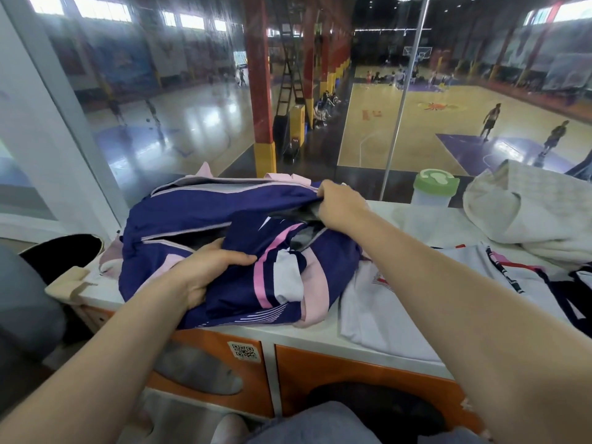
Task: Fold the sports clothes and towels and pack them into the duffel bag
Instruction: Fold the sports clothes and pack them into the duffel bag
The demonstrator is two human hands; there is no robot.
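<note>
A navy duffel bag with pink trim lies on the white counter top, its zip opening facing me. My left hand grips a folded navy, pink and white sports garment at the mouth of the bag. My right hand holds the bag's upper edge, pulling the opening wide. A white jersey lies flat on the counter to the right. A cream towel sits bunched at the far right.
A clear bottle with a green lid stands behind the jersey by the glass wall. Orange locker doors sit below the counter. A dark chair back is at my left. Beyond the glass is a basketball court with people.
</note>
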